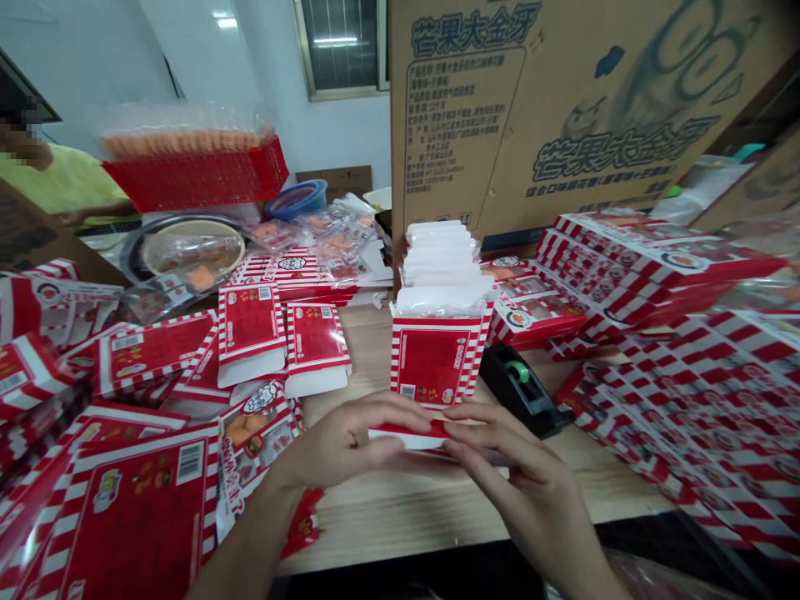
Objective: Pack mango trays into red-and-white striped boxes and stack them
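Note:
Between my two hands is a red-and-white carton (409, 439), low over the wooden table. Its white edge faces me, and fingers cover much of the rest. My left hand (347, 437) is closed on its left end, thumb below and fingers over the top. On the right end, the fingertips of my right hand (509, 462) press against it. Directly beyond them stands an upright red carton (437, 358) with striped edges. Behind that runs a row of white carton flaps (437, 258). A red packet (304, 523) lies beside my left forearm.
Loose striped cartons (143, 500) pile up on the left. Stacked cartons (693, 417) fill the right side. A black tape dispenser (522, 392) sits right of the upright carton. At the back are a large cardboard box (462, 167) and a red basket (193, 179). Another person's yellow sleeve (81, 175) shows far left.

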`<state>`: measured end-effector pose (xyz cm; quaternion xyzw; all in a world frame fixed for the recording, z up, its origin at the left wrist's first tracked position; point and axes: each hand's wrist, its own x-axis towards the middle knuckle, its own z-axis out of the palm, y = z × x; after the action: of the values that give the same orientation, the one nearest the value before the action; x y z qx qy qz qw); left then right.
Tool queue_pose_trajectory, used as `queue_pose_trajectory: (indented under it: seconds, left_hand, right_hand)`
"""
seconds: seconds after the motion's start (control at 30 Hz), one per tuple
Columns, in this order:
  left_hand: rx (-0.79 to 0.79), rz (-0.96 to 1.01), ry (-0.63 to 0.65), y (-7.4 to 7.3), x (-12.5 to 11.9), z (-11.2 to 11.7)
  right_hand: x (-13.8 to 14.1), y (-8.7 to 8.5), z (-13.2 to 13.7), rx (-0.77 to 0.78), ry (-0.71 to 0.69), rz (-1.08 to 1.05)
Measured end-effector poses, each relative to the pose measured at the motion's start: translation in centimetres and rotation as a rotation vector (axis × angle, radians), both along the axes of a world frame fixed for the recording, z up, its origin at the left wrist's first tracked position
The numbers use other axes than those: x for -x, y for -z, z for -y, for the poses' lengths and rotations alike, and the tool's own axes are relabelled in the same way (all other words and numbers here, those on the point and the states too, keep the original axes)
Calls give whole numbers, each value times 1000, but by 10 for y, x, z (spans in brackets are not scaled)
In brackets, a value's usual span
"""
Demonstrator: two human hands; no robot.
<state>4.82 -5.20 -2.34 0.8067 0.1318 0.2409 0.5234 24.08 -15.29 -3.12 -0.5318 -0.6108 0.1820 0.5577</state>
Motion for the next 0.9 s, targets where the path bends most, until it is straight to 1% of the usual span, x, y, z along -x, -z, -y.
queue_pose_trajectory:
  seconds: [0.1,0.13,0.23,0.3,0.37,0.47,0.53,0.57,0.63,0.7,0.8,0.83,0.9]
  left_hand:
    - [83,-15,-51,3,1,-1]
    - [96,-23,-55,3,1,-1]
    - [98,-45,-42,1,2,-3]
    - [41,-58,-7,-2,4,-5]
    - [-73,-69,42,-6,6,-8]
    - [-238,-106,93,-12,13,-9]
    - [-302,-163,82,-16,18,-6]
    - [-329,-193,59,-17,20,-2]
    - [-385,-216,-34,-14,22,9]
    - [-442,-205,-186,-5,21,24]
    - [-504,-120,-414,20,9,44]
    - [-509,-63,-459,29,4,49]
    - [-497,65,-559,43,-5,54]
  right_hand:
    - [-5,4,-1,-84,-85,57]
    - [-7,4,-2,-90,-109,72]
    - [-10,4,-2,-39,-134,87]
    - [-12,3,-2,-23,-133,97]
    - [-14,3,-1,-35,-155,131]
    - [-21,4,0,-56,-248,206]
    - [-25,3,1,-56,-309,245]
    - [-26,2,1,-52,-329,259]
    - [-28,3,1,-56,-350,278]
    - [-28,9,2,-84,-334,298]
    - [-29,32,4,-193,-196,331]
    - [-30,42,5,-226,-144,326]
    - [-33,61,7,-223,-59,237]
